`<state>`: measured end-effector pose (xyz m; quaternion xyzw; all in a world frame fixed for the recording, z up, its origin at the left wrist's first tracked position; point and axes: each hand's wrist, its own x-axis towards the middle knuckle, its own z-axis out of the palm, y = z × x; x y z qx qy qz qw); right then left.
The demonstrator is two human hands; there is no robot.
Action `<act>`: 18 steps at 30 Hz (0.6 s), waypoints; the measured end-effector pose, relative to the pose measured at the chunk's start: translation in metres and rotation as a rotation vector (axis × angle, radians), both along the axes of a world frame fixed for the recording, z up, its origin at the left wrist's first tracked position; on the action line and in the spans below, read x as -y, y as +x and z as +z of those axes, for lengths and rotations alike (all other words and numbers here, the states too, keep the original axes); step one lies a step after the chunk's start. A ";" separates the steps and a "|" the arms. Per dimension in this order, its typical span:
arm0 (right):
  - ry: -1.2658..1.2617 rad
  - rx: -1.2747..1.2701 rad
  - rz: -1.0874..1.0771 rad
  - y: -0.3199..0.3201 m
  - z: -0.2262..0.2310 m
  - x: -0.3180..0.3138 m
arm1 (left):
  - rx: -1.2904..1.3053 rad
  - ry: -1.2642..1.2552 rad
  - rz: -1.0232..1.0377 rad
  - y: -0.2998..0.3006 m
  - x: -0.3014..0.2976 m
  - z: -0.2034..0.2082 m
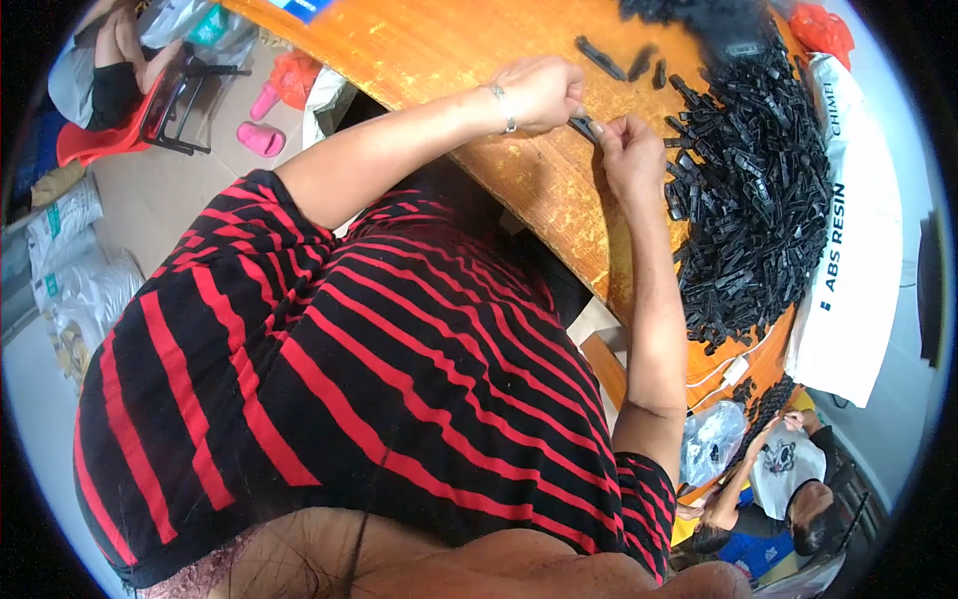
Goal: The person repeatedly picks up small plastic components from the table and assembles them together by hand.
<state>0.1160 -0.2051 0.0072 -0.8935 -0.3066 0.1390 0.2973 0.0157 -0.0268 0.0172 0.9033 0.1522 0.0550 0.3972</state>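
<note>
Between my two hands, above the orange-brown wooden table (509, 170), is a slim black plastic piece (585, 130). My left hand (540, 94), with a bracelet at the wrist, is closed on its upper left end. The fingers of my right hand (633, 152) pinch its other end. Just right of my right hand lies a large heap of small black plastic pieces (753, 200), long and narrow in shape. A longer black piece (601, 58) and a couple of short ones (659, 73) rest on the table beyond my hands.
A white printed sack (858, 230) lines the heap's right side, with a red plastic bag (823, 32) farther back. A white cable with a connector (735, 371) crosses the table. Other people (798, 469) sit lower right. At left are a red chair (110, 140) and pink slippers (260, 139).
</note>
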 end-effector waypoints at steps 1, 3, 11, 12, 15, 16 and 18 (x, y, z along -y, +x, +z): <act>-0.022 -0.051 0.013 0.006 -0.001 0.001 | -0.100 -0.020 -0.004 0.005 0.001 0.008; -0.044 -0.060 0.009 0.008 -0.002 0.001 | -0.186 -0.031 -0.005 0.006 0.002 0.015; 0.153 0.082 0.013 -0.035 0.010 0.011 | 0.083 0.020 -0.077 -0.026 -0.005 -0.003; 0.186 0.138 0.023 -0.043 0.018 0.014 | 0.085 -0.020 -0.164 -0.030 -0.004 0.001; 0.244 0.169 0.065 -0.056 0.025 0.022 | -0.055 -0.198 -0.248 -0.039 -0.002 0.008; 0.270 0.144 0.099 -0.057 0.027 0.024 | -0.010 -0.234 -0.272 -0.043 -0.004 0.006; 0.267 0.084 0.113 -0.059 0.031 0.030 | 0.031 -0.271 -0.312 -0.058 -0.009 0.010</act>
